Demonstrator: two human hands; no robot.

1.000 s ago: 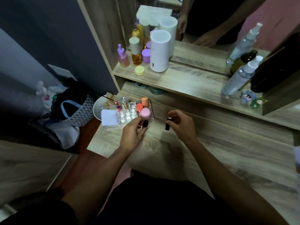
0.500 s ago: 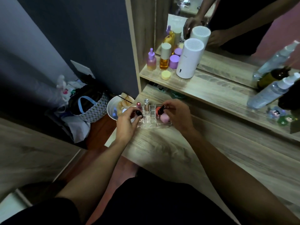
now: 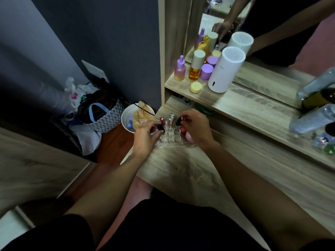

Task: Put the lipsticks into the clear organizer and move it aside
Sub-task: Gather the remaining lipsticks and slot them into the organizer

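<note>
- The clear acrylic organizer with a grid of small cells (image 3: pixel 169 139) sits at the left end of the pale wood-grain dressing table (image 3: pixel 190 171), close to its left edge, just beside a white bowl (image 3: pixel 126 115) off that edge
- The left hand (image 3: pixel 145 136) pinches a short dark lipstick tube (image 3: pixel 161 128) over the left cells; the right hand (image 3: pixel 196 127) pinches another dark lipstick (image 3: pixel 178 121) over the far cells
- Risk: either tube could miss its narrow cell and tip, knocking over the slim clear glass bottle (image 3: pixel 171 121) and the red-capped lipstick (image 3: pixel 161 120) standing upright there
- Risk: a hard push could slide the light organizer off the left edge
- The organizer looks transparent and glossy, and partly filled; round pink and red items (image 3: pixel 187 135) lie at its right side
</note>
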